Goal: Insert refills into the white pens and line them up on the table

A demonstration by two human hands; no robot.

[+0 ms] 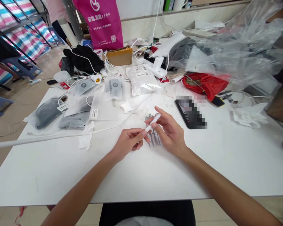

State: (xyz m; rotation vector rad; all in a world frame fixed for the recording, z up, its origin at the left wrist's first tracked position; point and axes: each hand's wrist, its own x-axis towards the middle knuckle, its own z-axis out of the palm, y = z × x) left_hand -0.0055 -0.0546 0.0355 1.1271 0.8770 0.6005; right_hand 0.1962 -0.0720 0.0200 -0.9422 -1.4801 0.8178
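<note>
Over the middle of the white table (pixel 202 169), both my hands pinch a small white stick-shaped piece (pixel 153 121). My left hand (pixel 129 142) grips its lower end between closed fingers. My right hand (pixel 169 130) holds its upper end between thumb and forefinger, other fingers loosely curled. Just beneath my hands lies a clear packet of thin metal-tipped parts (pixel 153 136); I cannot make out what they are.
Sealed plastic pouches (pixel 113 89) and white cables (pixel 68 135) litter the table's far left. A phone (pixel 191 113) lies right of my hands. A red bag (pixel 206 83), crumpled clear plastic (pixel 245 47), a cardboard box (pixel 119 56) and a pink bag (pixel 101 22) crowd the back.
</note>
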